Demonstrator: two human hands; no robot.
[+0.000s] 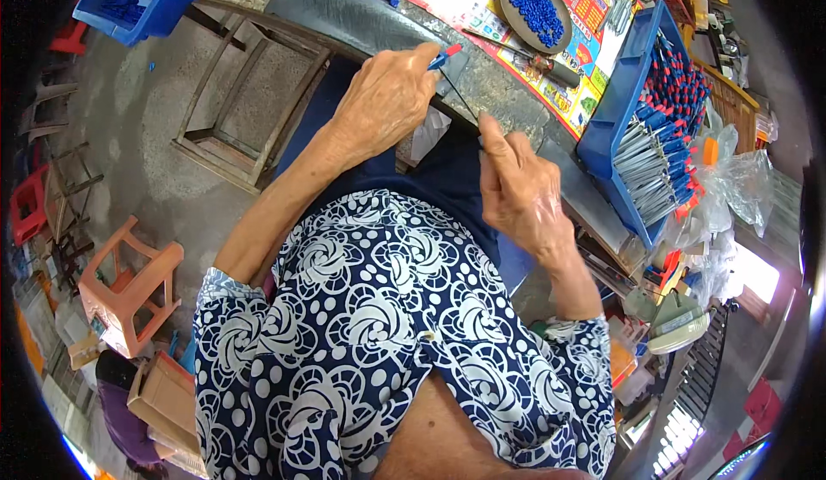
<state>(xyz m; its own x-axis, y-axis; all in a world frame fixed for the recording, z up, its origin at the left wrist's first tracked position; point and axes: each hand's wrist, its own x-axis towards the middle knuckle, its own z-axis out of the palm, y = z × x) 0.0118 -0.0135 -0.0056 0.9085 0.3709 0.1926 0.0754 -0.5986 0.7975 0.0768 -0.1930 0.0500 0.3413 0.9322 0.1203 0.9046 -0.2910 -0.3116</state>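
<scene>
My left hand [385, 93], at the table's front edge, pinches a small blue plastic piece [439, 60] with a red tip [453, 50]. Lower and to the right, my right hand [527, 189] is closed around the end of a thin dark rod [459, 93]. This rod slants up to the left and reaches the blue piece, or nearly so; the exact contact is too small to tell. What the rod's other end is fixed to is hidden inside my right fingers.
A round dish [508, 26] of small blue parts rests on printed paper, with a dark-handled tool [555, 70] beside it. At right, a blue bin [609, 132] holds many metal-shafted, blue-and-red pieces. Another blue bin [159, 24] is far left. A wooden stool frame [215, 149] stands below the table.
</scene>
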